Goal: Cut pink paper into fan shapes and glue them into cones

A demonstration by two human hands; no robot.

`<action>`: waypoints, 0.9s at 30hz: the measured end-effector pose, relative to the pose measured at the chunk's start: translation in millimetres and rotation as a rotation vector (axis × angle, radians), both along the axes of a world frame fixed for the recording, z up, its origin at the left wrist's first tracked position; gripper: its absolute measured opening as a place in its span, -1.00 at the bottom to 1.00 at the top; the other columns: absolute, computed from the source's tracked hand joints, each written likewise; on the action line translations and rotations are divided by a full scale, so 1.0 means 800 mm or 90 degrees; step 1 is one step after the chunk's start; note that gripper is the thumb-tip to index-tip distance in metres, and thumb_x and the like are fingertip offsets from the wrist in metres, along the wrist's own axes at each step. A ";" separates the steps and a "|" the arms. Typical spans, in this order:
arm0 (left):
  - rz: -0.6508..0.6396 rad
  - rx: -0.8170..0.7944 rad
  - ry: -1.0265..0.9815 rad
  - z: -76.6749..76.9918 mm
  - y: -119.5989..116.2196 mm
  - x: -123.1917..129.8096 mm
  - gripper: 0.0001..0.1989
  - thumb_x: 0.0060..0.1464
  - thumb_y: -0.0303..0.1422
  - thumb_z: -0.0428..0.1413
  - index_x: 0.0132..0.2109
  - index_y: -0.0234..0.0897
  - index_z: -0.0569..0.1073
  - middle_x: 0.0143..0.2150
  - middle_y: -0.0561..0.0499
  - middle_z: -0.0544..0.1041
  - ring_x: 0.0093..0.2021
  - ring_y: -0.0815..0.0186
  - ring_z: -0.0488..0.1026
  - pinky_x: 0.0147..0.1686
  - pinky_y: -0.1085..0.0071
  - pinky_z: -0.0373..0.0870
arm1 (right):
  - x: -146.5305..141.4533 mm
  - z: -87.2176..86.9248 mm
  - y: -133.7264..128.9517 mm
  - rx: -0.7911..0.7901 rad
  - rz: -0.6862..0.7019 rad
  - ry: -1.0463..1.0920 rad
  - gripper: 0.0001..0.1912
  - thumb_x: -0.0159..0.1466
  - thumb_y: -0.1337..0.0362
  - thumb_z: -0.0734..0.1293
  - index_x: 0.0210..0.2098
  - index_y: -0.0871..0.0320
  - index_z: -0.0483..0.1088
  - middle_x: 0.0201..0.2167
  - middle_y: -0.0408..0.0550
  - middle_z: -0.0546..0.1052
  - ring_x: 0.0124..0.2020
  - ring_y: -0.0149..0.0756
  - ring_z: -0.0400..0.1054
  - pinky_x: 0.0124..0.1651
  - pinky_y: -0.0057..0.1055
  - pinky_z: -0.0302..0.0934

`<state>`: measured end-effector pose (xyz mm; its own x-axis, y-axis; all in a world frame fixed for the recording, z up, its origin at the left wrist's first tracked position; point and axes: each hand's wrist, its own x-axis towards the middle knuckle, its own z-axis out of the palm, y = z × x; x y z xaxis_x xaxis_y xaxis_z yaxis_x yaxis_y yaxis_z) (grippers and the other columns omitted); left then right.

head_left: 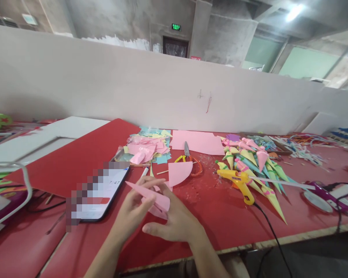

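Observation:
A piece of pink paper (153, 197), rolled into a pointed cone, is between my two hands above the red tabletop. My left hand (130, 208) pinches it with thumb and fingers near the narrow end. The fingers of my right hand (176, 220) bend around its wider end from behind, while that thumb stands apart below; some fingertips are hidden by the paper. Just beyond the hands lies a flat pink quarter-circle sheet (179, 173). Scissors (187, 154) with yellow and orange handles rest behind that sheet.
A phone (104, 193) leans at left beside a red board (69, 154). Paper scraps (147, 146) and a large pink sheet (195, 142) lie at the back. Rightward are a yellow glue gun (237, 181) with a trailing cord and a heap of small paper cones (261, 160).

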<state>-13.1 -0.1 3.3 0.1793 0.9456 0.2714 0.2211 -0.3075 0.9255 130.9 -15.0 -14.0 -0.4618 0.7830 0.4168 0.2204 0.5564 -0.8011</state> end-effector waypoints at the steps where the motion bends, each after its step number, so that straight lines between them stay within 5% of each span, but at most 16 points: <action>1: -0.015 -0.005 0.013 0.000 0.000 0.002 -0.64 -0.04 -0.12 0.05 -0.16 -0.22 0.51 -0.11 -0.08 0.48 -0.11 0.14 0.39 -0.18 0.32 0.38 | 0.000 0.001 0.000 0.006 0.000 -0.003 -0.26 0.06 0.14 0.37 0.18 -0.03 0.04 0.09 -0.05 0.26 0.04 -0.19 0.24 0.00 -0.28 0.24; 7: -0.055 -0.106 -0.042 -0.003 0.000 0.004 -0.62 0.01 -0.15 0.02 -0.12 -0.29 0.49 -0.15 -0.11 0.53 -0.15 0.12 0.45 -0.18 0.29 0.40 | -0.001 0.006 0.000 0.015 0.015 -0.032 -0.41 0.14 0.17 0.31 0.14 0.01 0.11 0.04 -0.08 0.34 0.01 -0.23 0.26 0.00 -0.33 0.21; 13: 0.020 -0.152 -0.121 -0.004 0.001 -0.002 -0.57 0.00 -0.13 0.05 -0.06 -0.31 0.44 -0.10 -0.10 0.53 -0.14 0.16 0.46 -0.18 0.39 0.40 | 0.000 0.010 0.001 0.015 0.004 -0.012 -0.43 0.18 0.20 0.29 0.16 -0.03 0.09 0.17 -0.10 0.18 0.12 -0.20 0.14 0.09 -0.30 0.12; 27: -0.049 -0.124 0.006 0.006 0.000 -0.001 -0.66 -0.04 -0.23 0.09 -0.10 -0.26 0.41 -0.18 -0.05 0.55 -0.15 0.17 0.46 -0.20 0.33 0.43 | -0.002 0.005 0.002 -0.062 -0.016 0.179 -0.64 0.29 0.34 0.11 0.07 0.02 0.21 0.03 -0.06 0.28 0.06 -0.27 0.20 0.09 -0.32 0.12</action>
